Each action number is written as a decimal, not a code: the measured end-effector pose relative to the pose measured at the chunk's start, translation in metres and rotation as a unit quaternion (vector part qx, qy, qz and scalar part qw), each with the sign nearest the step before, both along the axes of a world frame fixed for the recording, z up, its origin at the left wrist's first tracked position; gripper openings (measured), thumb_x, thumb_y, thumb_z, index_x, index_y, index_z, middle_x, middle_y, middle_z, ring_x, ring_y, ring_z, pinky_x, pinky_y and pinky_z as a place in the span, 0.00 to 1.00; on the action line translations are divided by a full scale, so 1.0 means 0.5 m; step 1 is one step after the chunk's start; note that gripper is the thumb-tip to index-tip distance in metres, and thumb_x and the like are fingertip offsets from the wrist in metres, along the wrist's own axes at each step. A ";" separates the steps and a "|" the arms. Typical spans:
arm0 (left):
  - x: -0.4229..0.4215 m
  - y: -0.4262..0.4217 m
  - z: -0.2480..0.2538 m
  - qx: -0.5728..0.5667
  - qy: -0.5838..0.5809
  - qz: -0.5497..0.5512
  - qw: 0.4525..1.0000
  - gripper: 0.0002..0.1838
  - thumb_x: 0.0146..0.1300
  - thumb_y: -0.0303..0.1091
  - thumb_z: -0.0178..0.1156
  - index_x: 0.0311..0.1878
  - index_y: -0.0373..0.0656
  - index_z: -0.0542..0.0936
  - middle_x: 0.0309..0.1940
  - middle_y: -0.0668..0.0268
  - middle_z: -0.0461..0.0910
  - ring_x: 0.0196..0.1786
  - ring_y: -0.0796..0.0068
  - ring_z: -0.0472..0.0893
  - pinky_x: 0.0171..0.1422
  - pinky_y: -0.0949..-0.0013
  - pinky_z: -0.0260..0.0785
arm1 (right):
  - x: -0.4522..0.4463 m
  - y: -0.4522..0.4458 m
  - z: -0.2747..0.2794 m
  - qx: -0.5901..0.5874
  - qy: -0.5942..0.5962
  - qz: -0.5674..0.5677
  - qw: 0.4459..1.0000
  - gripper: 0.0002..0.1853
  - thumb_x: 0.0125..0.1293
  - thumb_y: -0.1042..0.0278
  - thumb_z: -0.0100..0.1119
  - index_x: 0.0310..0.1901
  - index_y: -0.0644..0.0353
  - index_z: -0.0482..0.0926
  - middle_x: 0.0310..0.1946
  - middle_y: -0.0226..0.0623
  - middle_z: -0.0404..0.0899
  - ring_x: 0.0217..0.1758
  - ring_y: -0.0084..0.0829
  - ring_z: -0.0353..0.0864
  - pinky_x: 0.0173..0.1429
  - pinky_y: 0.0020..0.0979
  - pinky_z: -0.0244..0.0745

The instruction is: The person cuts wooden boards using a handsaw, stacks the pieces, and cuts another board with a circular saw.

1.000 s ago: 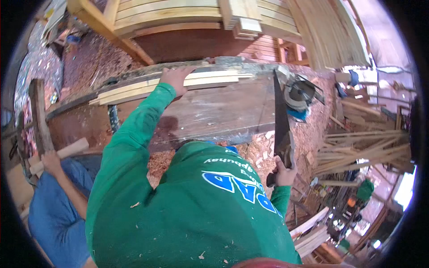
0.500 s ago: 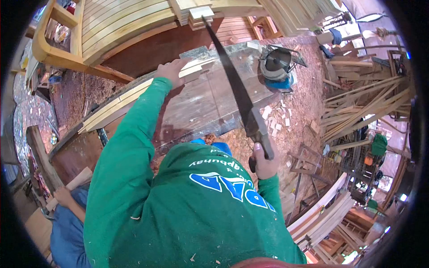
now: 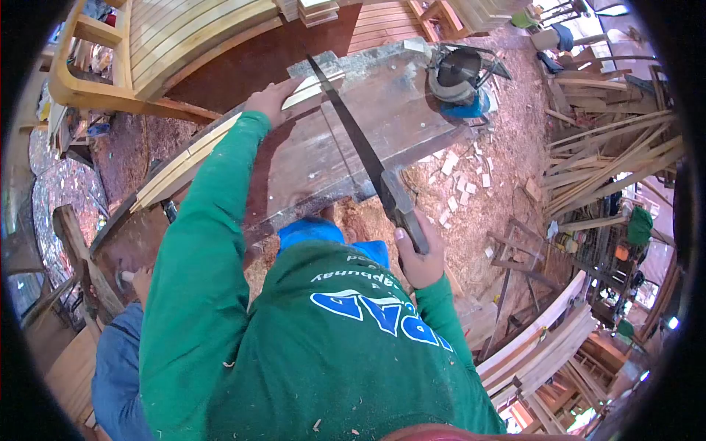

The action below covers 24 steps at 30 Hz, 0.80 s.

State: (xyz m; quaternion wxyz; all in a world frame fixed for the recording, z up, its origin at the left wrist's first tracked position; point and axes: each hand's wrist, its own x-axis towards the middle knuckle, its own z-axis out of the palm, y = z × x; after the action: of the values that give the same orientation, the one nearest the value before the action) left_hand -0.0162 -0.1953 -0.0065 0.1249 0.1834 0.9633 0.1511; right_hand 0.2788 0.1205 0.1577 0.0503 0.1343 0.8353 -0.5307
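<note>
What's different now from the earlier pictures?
The right hand swung the handsaw left, from beside the wood strips to over their right end. Nothing got grabbed or let go. The left hand stays on the strips; the circular saw stays put.

Strips [image 3: 186, 162] part. behind L hand [image 3: 269, 101]

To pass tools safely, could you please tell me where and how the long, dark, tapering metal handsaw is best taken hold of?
I would grip the handsaw by its handle, coming from the person's own side: the handle sits at the wide near end, in the right hand, while the blade tapers away from the body.
</note>
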 end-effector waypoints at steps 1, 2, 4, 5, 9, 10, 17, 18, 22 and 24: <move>0.003 0.000 0.005 -0.002 0.008 0.001 1.000 0.44 0.63 0.42 0.70 0.81 0.75 0.61 0.76 0.70 0.73 0.73 0.51 0.76 0.75 0.43 0.72 | -0.001 0.003 0.005 -0.007 -0.008 0.006 1.000 0.26 0.71 0.69 0.68 0.68 0.68 0.76 0.54 0.50 0.86 0.56 0.33 0.87 0.60 0.35 0.80; 0.005 -0.004 0.015 -0.009 -0.009 0.001 1.000 0.46 0.62 0.40 0.71 0.81 0.75 0.61 0.76 0.70 0.73 0.73 0.51 0.77 0.75 0.45 0.72 | -0.003 0.003 0.012 -0.016 -0.015 0.009 1.000 0.26 0.71 0.68 0.68 0.68 0.67 0.76 0.53 0.50 0.87 0.55 0.33 0.87 0.60 0.35 0.80; -0.013 -0.032 0.009 -0.006 -0.057 0.005 0.998 0.47 0.62 0.39 0.72 0.82 0.75 0.60 0.78 0.70 0.71 0.74 0.53 0.76 0.76 0.45 0.72 | 0.001 -0.002 0.009 -0.005 -0.020 0.022 1.000 0.26 0.71 0.66 0.67 0.68 0.66 0.76 0.51 0.49 0.87 0.53 0.33 0.89 0.58 0.35 0.81; -0.028 -0.036 0.002 -0.003 -0.078 0.008 0.997 0.48 0.61 0.39 0.72 0.82 0.75 0.59 0.78 0.70 0.70 0.74 0.53 0.76 0.76 0.45 0.72 | -0.003 -0.004 -0.001 0.017 -0.016 0.036 0.999 0.27 0.72 0.65 0.67 0.68 0.65 0.76 0.50 0.49 0.88 0.51 0.34 0.90 0.57 0.35 0.82; -0.015 -0.016 0.038 -0.034 -0.056 0.003 0.998 0.48 0.63 0.41 0.69 0.83 0.79 0.56 0.81 0.73 0.65 0.73 0.54 0.77 0.75 0.46 0.74 | -0.014 -0.017 0.022 0.008 -0.012 0.037 0.999 0.29 0.72 0.60 0.67 0.70 0.64 0.74 0.46 0.49 0.89 0.47 0.37 0.91 0.54 0.35 0.83; -0.018 -0.008 0.048 -0.053 -0.055 0.005 0.997 0.47 0.63 0.41 0.68 0.83 0.79 0.57 0.82 0.73 0.65 0.73 0.54 0.77 0.75 0.47 0.74 | -0.013 -0.016 0.019 0.017 0.004 0.043 0.999 0.30 0.72 0.60 0.67 0.71 0.64 0.74 0.46 0.48 0.89 0.46 0.37 0.91 0.54 0.35 0.83; -0.025 -0.016 0.005 0.017 -0.006 -0.009 1.000 0.47 0.59 0.33 0.66 0.82 0.75 0.62 0.73 0.66 0.76 0.69 0.54 0.80 0.73 0.53 0.76 | -0.012 -0.009 0.032 0.027 0.016 0.078 0.997 0.29 0.72 0.64 0.66 0.71 0.67 0.73 0.45 0.49 0.89 0.46 0.37 0.91 0.53 0.35 0.83; -0.028 -0.018 0.001 0.020 -0.003 -0.012 1.000 0.47 0.59 0.34 0.66 0.82 0.75 0.62 0.72 0.66 0.77 0.69 0.54 0.80 0.73 0.53 0.76 | -0.013 -0.008 0.029 0.028 0.023 0.082 0.996 0.29 0.72 0.65 0.66 0.71 0.68 0.72 0.45 0.49 0.89 0.46 0.37 0.91 0.53 0.35 0.83; -0.028 -0.017 -0.001 -0.002 -0.007 -0.007 1.000 0.47 0.60 0.34 0.66 0.82 0.80 0.61 0.67 0.64 0.82 0.64 0.51 0.83 0.71 0.50 0.78 | 0.004 -0.003 0.018 0.010 -0.004 0.081 0.997 0.30 0.71 0.67 0.67 0.72 0.68 0.72 0.47 0.50 0.88 0.48 0.38 0.91 0.55 0.36 0.82; -0.024 -0.014 -0.003 -0.009 0.000 -0.006 1.000 0.48 0.60 0.34 0.66 0.82 0.82 0.59 0.65 0.62 0.83 0.62 0.49 0.84 0.69 0.49 0.78 | 0.011 -0.002 0.032 0.003 -0.022 0.088 0.996 0.31 0.71 0.68 0.67 0.72 0.69 0.72 0.49 0.52 0.88 0.51 0.40 0.91 0.57 0.37 0.82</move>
State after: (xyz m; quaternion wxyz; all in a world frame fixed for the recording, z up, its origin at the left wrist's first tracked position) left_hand -0.0284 -0.2023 -0.0078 0.1276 0.1875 0.9636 0.1417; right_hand 0.2845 0.1196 0.1735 0.1147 0.0718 0.8441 -0.5188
